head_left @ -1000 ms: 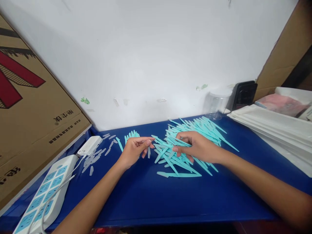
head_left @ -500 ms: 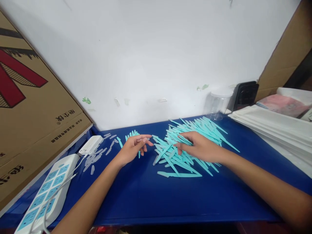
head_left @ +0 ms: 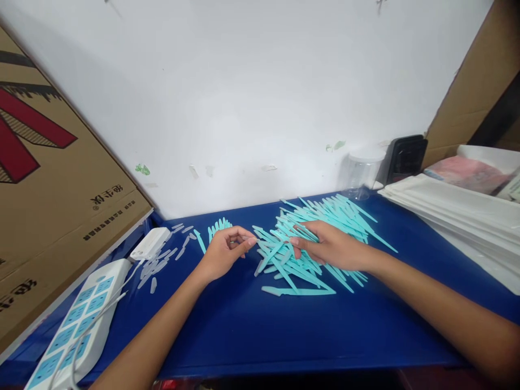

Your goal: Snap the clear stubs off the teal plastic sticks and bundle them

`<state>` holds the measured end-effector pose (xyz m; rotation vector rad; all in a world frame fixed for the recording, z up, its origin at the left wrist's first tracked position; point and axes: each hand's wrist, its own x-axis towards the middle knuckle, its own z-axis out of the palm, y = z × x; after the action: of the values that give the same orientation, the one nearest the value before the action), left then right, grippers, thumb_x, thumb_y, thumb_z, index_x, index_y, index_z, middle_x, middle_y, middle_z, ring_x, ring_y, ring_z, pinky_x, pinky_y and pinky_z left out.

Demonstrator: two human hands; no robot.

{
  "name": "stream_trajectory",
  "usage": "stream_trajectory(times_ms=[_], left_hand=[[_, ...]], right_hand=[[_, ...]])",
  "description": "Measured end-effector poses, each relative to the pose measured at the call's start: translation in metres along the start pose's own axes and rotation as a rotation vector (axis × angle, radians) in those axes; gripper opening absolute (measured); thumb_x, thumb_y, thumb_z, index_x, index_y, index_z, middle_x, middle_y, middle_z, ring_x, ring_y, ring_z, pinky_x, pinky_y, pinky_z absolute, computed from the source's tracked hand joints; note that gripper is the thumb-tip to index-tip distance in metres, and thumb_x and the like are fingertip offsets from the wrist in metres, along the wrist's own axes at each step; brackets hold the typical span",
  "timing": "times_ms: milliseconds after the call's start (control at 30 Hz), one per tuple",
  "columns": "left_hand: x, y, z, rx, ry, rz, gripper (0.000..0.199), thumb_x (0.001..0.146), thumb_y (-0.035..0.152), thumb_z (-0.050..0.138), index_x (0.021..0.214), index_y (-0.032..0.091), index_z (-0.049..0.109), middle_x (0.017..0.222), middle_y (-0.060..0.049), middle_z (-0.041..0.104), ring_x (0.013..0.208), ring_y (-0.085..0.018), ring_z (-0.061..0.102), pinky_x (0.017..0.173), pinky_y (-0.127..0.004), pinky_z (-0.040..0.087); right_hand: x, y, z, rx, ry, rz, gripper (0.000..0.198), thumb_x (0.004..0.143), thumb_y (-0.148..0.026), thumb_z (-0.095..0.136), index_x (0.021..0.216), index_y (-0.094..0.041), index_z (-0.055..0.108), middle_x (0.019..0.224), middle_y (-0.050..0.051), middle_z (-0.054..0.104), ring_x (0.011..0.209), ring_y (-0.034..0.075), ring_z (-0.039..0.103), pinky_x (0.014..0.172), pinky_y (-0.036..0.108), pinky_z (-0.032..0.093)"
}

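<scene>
Turquoise eyebrow razors (head_left: 280, 265) lie in a loose heap on the blue table, many with translucent caps over one end. My right hand (head_left: 329, 246) is closed over the heap, holding a few of the razors between thumb and fingers. Left of the heap, my left hand (head_left: 227, 252) is pinched, thumb against fingertips; whatever small thing is in that pinch is too tiny to make out. The two sets of fingertips face each other, a short gap apart. Behind my left hand lies a smaller row of razors (head_left: 219, 223), partly hidden by it.
Loose translucent caps (head_left: 156, 265) are scattered at the left, beside a white adapter (head_left: 150, 244) and a power strip (head_left: 81, 319) with cables. A cardboard box (head_left: 60, 179) stands far left. A clear jar (head_left: 363, 176) and stacked white sheets (head_left: 455, 216) sit at the right.
My left thumb and fingers have come together from a looser, spread pose into a pinch. My right hand stays almost in place, still with razors in it.
</scene>
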<state>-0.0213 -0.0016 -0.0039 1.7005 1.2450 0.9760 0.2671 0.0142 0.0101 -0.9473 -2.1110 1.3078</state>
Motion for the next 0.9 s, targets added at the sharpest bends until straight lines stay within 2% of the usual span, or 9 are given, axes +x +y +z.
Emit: stream_trajectory(times_ms=[133,233,333,400,467,567,733,900], left_hand=[[-0.001,-0.004,0.001,-0.052,-0.014,0.011,0.029,0.086,0.044,0.076,0.091,0.016,0.069,0.083,-0.006,0.073,0.065,-0.014,0.062,0.061,-0.027,0.053],[-0.001,-0.005,0.002,-0.118,-0.062,0.029,0.033,0.091,0.044,0.071,0.109,0.017,0.069,0.096,-0.01,0.077,0.073,-0.017,0.066,0.067,-0.03,0.056],[-0.001,-0.004,0.002,-0.098,-0.076,0.048,0.043,0.093,0.044,0.067,0.127,0.018,0.068,0.106,-0.011,0.077,0.091,-0.021,0.071,0.084,-0.034,0.057],[-0.001,-0.004,0.004,-0.087,-0.057,0.057,0.041,0.094,0.045,0.065,0.123,0.018,0.071,0.105,-0.011,0.077,0.101,-0.024,0.071,0.096,-0.037,0.054],[-0.001,-0.004,0.005,-0.13,-0.03,0.073,0.037,0.094,0.046,0.065,0.115,0.016,0.072,0.101,-0.011,0.078,0.102,-0.026,0.073,0.099,-0.04,0.053],[0.0,-0.004,0.009,-0.268,-0.006,0.077,0.032,0.095,0.046,0.066,0.108,0.017,0.064,0.1,-0.011,0.078,0.1,-0.027,0.075,0.1,-0.044,0.054],[-0.001,-0.002,0.017,-0.361,-0.006,0.064,0.029,0.095,0.046,0.065,0.101,0.021,0.052,0.116,-0.013,0.077,0.113,-0.027,0.071,0.105,-0.046,0.05],[-0.004,0.002,0.029,-0.409,0.003,0.052,0.031,0.093,0.047,0.068,0.098,0.023,0.05,0.089,-0.006,0.079,0.125,-0.028,0.065,0.103,-0.044,0.051]], right_hand=[[0.001,0.001,0.001,-0.01,-0.009,0.022,0.046,0.095,-0.062,0.057,0.082,-0.02,0.067,0.05,-0.006,0.045,0.045,0.012,0.045,0.048,0.025,0.038],[0.0,0.0,0.001,-0.009,-0.007,0.027,0.046,0.094,-0.063,0.058,0.081,-0.02,0.067,0.051,-0.006,0.045,0.046,0.013,0.045,0.049,0.025,0.039],[0.0,-0.002,0.001,-0.016,-0.012,0.02,0.047,0.094,-0.064,0.057,0.081,-0.02,0.067,0.051,-0.006,0.045,0.046,0.013,0.046,0.05,0.026,0.04],[0.0,-0.002,0.001,-0.017,-0.015,0.016,0.047,0.095,-0.063,0.056,0.082,-0.02,0.068,0.051,-0.005,0.045,0.046,0.013,0.046,0.05,0.026,0.04],[0.0,-0.001,0.001,-0.014,-0.015,0.013,0.046,0.095,-0.063,0.056,0.082,-0.02,0.068,0.051,-0.006,0.045,0.046,0.013,0.046,0.05,0.026,0.04],[0.0,0.0,0.001,-0.008,-0.017,0.012,0.046,0.095,-0.062,0.057,0.083,-0.02,0.068,0.05,-0.006,0.046,0.045,0.013,0.046,0.049,0.026,0.04],[0.0,-0.005,0.005,-0.021,-0.013,-0.018,0.047,0.096,-0.062,0.056,0.081,-0.02,0.069,0.048,-0.006,0.045,0.044,0.013,0.046,0.052,0.026,0.042],[0.0,-0.01,0.011,-0.025,-0.034,0.003,0.048,0.095,-0.063,0.055,0.082,-0.019,0.07,0.051,-0.005,0.049,0.043,0.013,0.047,0.05,0.027,0.042]])
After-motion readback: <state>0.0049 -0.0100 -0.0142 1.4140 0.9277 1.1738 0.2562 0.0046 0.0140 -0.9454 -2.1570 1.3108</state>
